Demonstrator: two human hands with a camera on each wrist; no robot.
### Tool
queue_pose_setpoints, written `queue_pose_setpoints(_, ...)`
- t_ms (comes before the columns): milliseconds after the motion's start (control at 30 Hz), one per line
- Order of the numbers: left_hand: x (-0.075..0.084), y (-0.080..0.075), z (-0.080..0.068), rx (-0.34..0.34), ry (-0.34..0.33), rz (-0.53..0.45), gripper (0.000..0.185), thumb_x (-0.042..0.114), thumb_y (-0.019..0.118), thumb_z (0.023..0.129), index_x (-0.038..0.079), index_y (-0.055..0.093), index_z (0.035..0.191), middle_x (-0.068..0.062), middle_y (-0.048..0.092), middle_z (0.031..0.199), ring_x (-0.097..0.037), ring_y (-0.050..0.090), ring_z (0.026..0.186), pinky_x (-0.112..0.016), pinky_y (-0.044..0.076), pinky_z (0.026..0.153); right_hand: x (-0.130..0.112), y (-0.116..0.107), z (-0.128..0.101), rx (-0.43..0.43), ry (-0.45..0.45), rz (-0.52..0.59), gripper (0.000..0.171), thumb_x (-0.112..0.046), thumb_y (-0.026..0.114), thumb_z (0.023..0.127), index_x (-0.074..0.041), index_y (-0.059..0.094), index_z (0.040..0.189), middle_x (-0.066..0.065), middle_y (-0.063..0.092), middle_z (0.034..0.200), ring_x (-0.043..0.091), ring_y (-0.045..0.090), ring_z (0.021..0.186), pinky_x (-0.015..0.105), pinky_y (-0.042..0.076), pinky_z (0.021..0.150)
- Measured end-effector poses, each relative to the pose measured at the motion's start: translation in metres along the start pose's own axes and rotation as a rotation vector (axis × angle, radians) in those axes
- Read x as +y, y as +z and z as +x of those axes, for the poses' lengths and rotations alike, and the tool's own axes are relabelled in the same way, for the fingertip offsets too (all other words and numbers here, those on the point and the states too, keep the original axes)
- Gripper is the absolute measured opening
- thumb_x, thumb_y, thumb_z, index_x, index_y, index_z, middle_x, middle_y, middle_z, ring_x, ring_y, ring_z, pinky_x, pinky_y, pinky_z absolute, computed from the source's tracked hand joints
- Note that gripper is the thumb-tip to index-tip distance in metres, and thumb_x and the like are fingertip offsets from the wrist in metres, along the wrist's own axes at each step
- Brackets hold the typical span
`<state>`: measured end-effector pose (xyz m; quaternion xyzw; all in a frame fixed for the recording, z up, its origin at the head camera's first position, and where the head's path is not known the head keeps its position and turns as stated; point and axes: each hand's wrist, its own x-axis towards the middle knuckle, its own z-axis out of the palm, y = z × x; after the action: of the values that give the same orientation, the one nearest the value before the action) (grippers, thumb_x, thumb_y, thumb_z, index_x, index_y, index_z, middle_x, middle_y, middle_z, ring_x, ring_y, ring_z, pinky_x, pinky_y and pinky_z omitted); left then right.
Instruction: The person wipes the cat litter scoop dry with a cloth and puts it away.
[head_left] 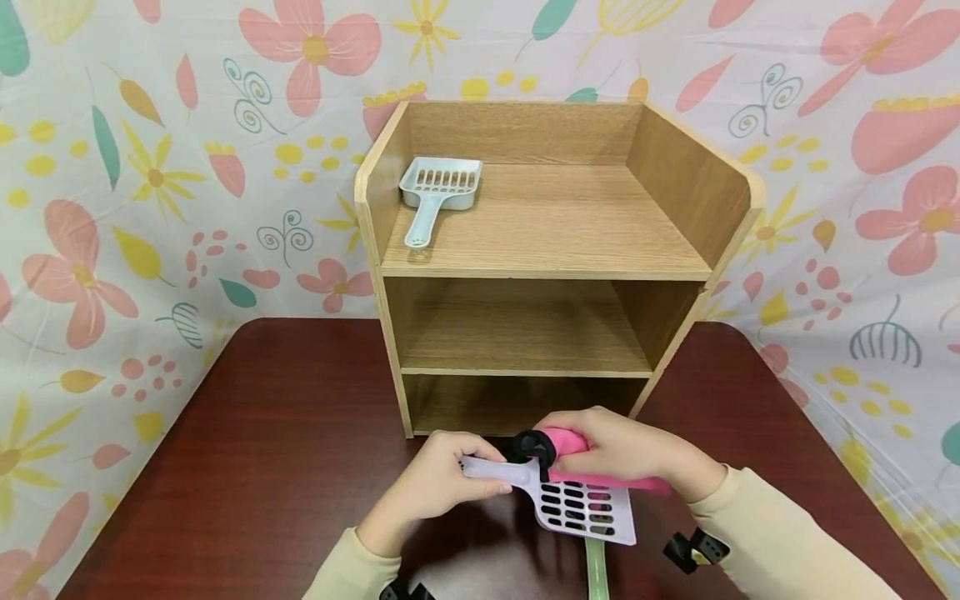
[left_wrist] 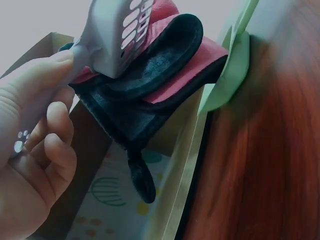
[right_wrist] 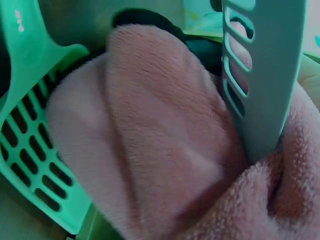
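My left hand (head_left: 438,482) grips the handle of a pale lavender slotted scoop (head_left: 581,507) just above the dark red table (head_left: 262,433). In the left wrist view my left hand (left_wrist: 35,150) curls round that handle, and the scoop (left_wrist: 112,37) lies against a pink plush mitt with black lining (left_wrist: 150,85). My right hand (head_left: 622,450) grips the pink mitt (head_left: 564,440) over the scoop. A green scoop (head_left: 597,571) lies underneath. The right wrist view shows the pink plush (right_wrist: 160,140) between the green scoop (right_wrist: 30,130) and the lavender scoop (right_wrist: 265,75).
A wooden shelf unit (head_left: 540,267) with three levels stands at the back middle of the table. A white slotted scoop (head_left: 435,196) lies on the left of its top shelf. A flowered sheet (head_left: 150,208) hangs behind.
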<state>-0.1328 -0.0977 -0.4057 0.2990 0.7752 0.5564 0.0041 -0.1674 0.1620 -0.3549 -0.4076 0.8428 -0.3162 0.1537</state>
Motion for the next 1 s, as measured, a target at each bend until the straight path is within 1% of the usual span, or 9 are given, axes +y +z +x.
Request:
queue_pose_setpoints(167,-0.004,-0.001,0.002,0.054,0.062,0.150,0.019,0.019,0.082,0.071,0.010,0.073,0.086,-0.001,0.072,0.079,0.002,0.055,0.068,-0.017,0.048,0.061,0.004,0.004,0.003,0.103,0.073,-0.143,0.029,-0.019,0.067,0.085,-0.034,0.060,0.108,-0.017,0.057,0.070,-0.001,0.052,0.062,0.020,0.046,0.058)
queue_pose_setpoints(300,-0.007,-0.003,0.002,0.073,0.077,0.213,0.021,0.021,0.082,0.072,0.010,0.072,0.088,0.000,0.071,0.080,0.003,0.052,0.066,-0.015,0.047,0.059,0.007,0.005,0.002,0.180,0.106,-0.266,0.031,-0.018,0.068,0.081,-0.034,0.061,0.105,-0.019,0.050,0.063,-0.002,0.045,0.056,0.019,0.041,0.052)
queue_pose_setpoints(467,-0.008,-0.008,0.003,0.073,0.078,0.236,0.022,0.022,0.080,0.074,0.010,0.072,0.090,0.001,0.071,0.080,0.005,0.050,0.063,-0.015,0.046,0.058,0.012,0.004,-0.003,0.254,0.135,-0.279,0.032,-0.014,0.067,0.078,-0.031,0.061,0.106,-0.017,0.049,0.062,-0.002,0.044,0.053,0.019,0.040,0.048)
queue_pose_setpoints(533,-0.009,-0.010,0.003,0.081,0.091,0.250,0.022,0.022,0.080,0.074,0.010,0.072,0.090,0.000,0.071,0.081,0.004,0.050,0.063,-0.015,0.046,0.058,0.015,0.005,-0.007,0.289,0.160,-0.223,0.034,-0.010,0.065,0.079,-0.029,0.061,0.106,-0.015,0.051,0.063,-0.002,0.046,0.051,0.019,0.042,0.046)
queue_pose_setpoints(667,-0.009,-0.013,0.004,0.118,0.139,0.284,0.023,0.021,0.081,0.072,0.009,0.072,0.089,0.000,0.071,0.083,0.002,0.053,0.065,-0.014,0.046,0.059,0.021,0.008,-0.016,0.429,0.207,-0.123,0.034,-0.004,0.064,0.078,-0.024,0.062,0.106,-0.010,0.056,0.067,0.001,0.050,0.057,0.021,0.045,0.051)
queue_pose_setpoints(733,-0.009,-0.013,0.005,0.139,0.160,0.290,0.023,0.020,0.082,0.071,0.009,0.072,0.089,0.000,0.071,0.083,0.000,0.055,0.066,-0.013,0.046,0.060,0.023,0.011,-0.018,0.502,0.237,-0.082,0.031,-0.007,0.067,0.080,-0.022,0.063,0.107,-0.008,0.060,0.072,0.003,0.052,0.065,0.021,0.045,0.058)
queue_pose_setpoints(800,-0.010,-0.013,0.005,0.157,0.177,0.286,0.023,0.019,0.082,0.071,0.010,0.072,0.089,0.000,0.071,0.082,-0.001,0.056,0.068,-0.013,0.047,0.061,0.023,0.015,-0.021,0.550,0.272,-0.004,0.028,-0.012,0.069,0.082,-0.018,0.063,0.108,-0.005,0.062,0.078,0.004,0.053,0.069,0.022,0.046,0.061)
queue_pose_setpoints(867,-0.011,-0.011,0.005,0.171,0.189,0.274,0.022,0.019,0.082,0.071,0.010,0.071,0.088,0.001,0.071,0.081,-0.001,0.057,0.069,-0.014,0.047,0.063,0.023,0.020,-0.022,0.582,0.320,0.145,0.028,-0.015,0.069,0.083,-0.014,0.062,0.110,-0.002,0.065,0.082,0.005,0.057,0.072,0.023,0.049,0.063)
queue_pose_setpoints(1000,-0.013,-0.007,0.005,0.192,0.194,0.247,0.022,0.018,0.082,0.071,0.010,0.071,0.088,0.001,0.071,0.080,-0.002,0.058,0.071,-0.016,0.048,0.065,0.024,0.027,-0.025,0.583,0.361,0.593,0.022,-0.016,0.062,0.091,-0.011,0.057,0.111,0.002,0.068,0.085,0.010,0.066,0.074,0.028,0.055,0.065)
